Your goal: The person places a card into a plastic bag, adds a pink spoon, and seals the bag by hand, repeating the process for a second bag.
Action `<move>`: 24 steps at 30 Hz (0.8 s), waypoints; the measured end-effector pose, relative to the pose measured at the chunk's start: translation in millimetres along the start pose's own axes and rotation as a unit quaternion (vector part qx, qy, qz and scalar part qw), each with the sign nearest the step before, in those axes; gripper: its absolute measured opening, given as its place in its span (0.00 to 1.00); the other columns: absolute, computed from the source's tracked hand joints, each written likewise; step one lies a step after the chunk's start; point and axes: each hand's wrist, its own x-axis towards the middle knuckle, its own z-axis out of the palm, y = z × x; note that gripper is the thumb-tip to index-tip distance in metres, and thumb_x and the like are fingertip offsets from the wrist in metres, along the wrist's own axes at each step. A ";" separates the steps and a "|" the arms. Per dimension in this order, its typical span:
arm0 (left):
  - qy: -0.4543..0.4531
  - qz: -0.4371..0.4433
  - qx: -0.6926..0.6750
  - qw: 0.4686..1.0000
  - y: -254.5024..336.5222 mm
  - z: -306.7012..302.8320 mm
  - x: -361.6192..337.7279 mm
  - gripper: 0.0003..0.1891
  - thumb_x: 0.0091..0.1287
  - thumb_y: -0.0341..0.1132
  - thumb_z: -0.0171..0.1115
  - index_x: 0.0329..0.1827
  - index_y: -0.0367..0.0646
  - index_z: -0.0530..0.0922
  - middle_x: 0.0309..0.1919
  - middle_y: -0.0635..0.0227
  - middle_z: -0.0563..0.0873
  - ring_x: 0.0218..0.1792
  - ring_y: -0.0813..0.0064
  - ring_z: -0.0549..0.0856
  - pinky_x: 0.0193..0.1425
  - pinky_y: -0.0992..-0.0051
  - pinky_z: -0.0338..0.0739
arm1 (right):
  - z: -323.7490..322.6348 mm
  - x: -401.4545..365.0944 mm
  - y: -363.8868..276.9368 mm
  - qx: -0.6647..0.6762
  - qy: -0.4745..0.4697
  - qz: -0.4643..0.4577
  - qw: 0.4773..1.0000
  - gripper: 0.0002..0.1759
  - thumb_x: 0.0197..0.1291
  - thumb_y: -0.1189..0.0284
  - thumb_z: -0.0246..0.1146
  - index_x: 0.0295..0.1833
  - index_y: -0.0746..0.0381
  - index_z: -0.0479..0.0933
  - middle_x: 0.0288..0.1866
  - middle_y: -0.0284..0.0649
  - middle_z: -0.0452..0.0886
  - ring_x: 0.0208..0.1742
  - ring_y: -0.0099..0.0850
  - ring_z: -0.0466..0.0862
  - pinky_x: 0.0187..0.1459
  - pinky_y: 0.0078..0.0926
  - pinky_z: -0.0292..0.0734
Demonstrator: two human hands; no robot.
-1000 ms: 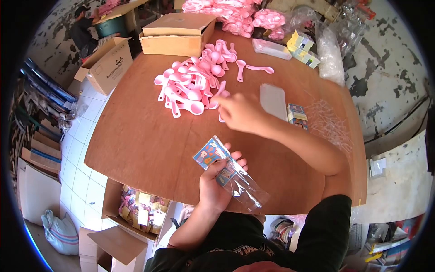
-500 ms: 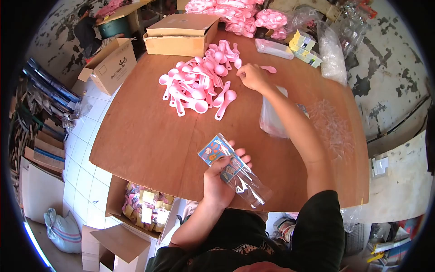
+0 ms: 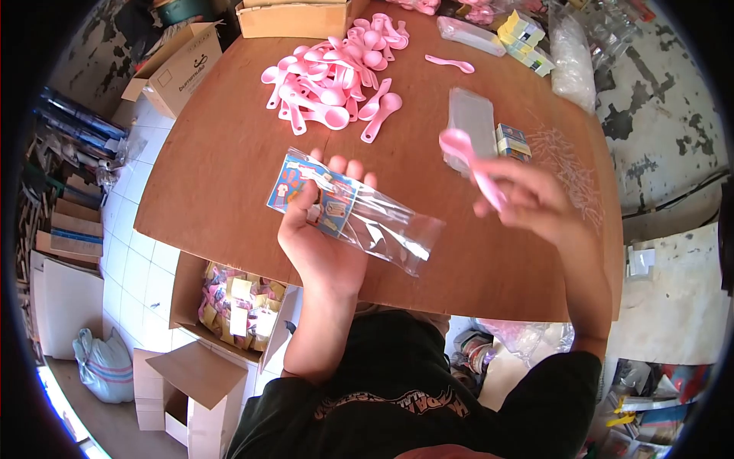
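Over the front of the table, my left hand (image 3: 325, 249) grips a clear plastic bag (image 3: 394, 237), thumb on top and fingers behind it. A blue printed card shows at the bag's left end. To the right, my right hand (image 3: 539, 200) pinches a pink spoon (image 3: 456, 144) by its handle, bowl pointing up and left. Beyond my left hand lies a heap of pink spoons (image 3: 329, 76). One loose pink spoon (image 3: 451, 63) rests apart at the back. Near my right hand are a stack of clear bags (image 3: 470, 115) and a small stack of printed cards (image 3: 512, 141).
Thin clear plastic pieces (image 3: 562, 164) are scattered at the table's right edge. A cardboard box (image 3: 294, 21), yellow packs (image 3: 524, 38) and a plastic roll (image 3: 572, 69) sit at the back. On the floor, an open box (image 3: 187, 287) of packed items stands against the table's front edge.
My right hand has come back from the spoon heap toward me with a pink spoon. My left hand has turned the bag flatter, its clear end now pointing right. The view has tipped down.
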 end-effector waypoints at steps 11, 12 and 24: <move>0.009 -0.043 -0.001 0.999 -25.2 6.3 -6.9 0.21 0.67 0.34 0.53 0.63 0.40 0.66 0.51 0.56 0.78 0.57 0.56 0.77 0.66 0.52 0.68 | 31.4 -70.0 31.0 0.187 -0.089 0.010 0.978 0.25 0.58 0.78 0.66 0.61 0.69 0.69 0.61 0.58 0.72 0.50 0.36 0.82 0.53 0.34 0.76; 0.009 -0.060 -0.001 0.998 -29.5 8.5 -10.1 0.21 0.67 0.34 0.53 0.63 0.40 0.66 0.51 0.56 0.78 0.56 0.56 0.77 0.66 0.52 0.68 | 32.6 -68.8 33.7 0.187 -0.086 0.009 0.979 0.25 0.58 0.78 0.66 0.61 0.69 0.69 0.61 0.58 0.72 0.50 0.36 0.82 0.53 0.34 0.76; -0.009 -0.090 0.103 0.991 -55.3 15.5 -22.2 0.23 0.70 0.36 0.52 0.67 0.40 0.62 0.50 0.57 0.77 0.58 0.57 0.76 0.68 0.49 0.67 | 40.5 -61.8 40.1 0.209 0.000 -0.009 0.978 0.38 0.60 0.78 0.65 0.70 0.62 0.52 0.59 0.55 0.75 0.53 0.38 0.82 0.53 0.32 0.79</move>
